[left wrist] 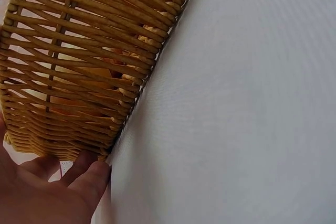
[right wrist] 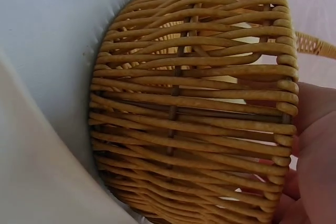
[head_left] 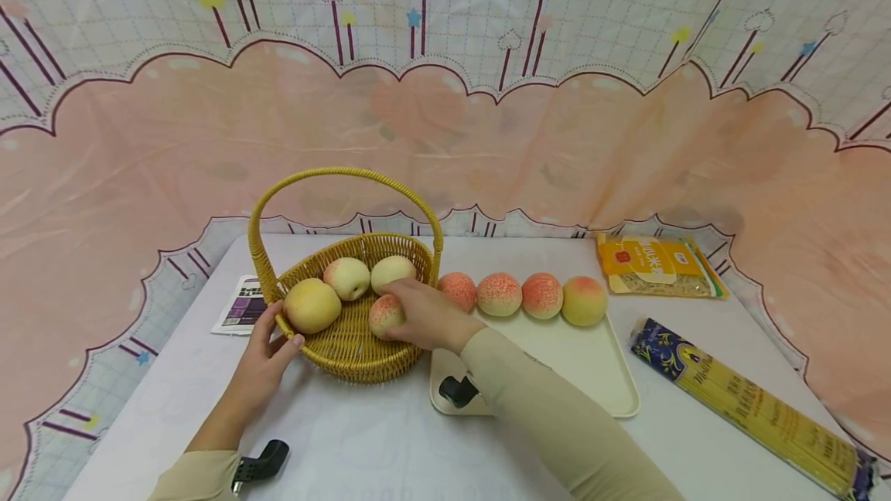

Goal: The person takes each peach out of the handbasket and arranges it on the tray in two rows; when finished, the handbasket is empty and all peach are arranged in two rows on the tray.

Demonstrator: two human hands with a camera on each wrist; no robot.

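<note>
A yellow wicker basket with a tall arched handle stands on the left of the table. Inside lie a yellow peach and two pale peaches, one at the back left and one at the back right. My left hand grips the basket's left front rim, its fingers against the woven side in the left wrist view. Reaching over the right rim, my right hand holds a red-speckled peach low inside the basket. In the right wrist view the wicker wall hides most of that hand.
Right of the basket, a cream tray bears a row of several reddish peaches along its back edge. Farther right lie an orange bag of grain and a long noodle packet. A purple-and-white packet lies partly behind the basket.
</note>
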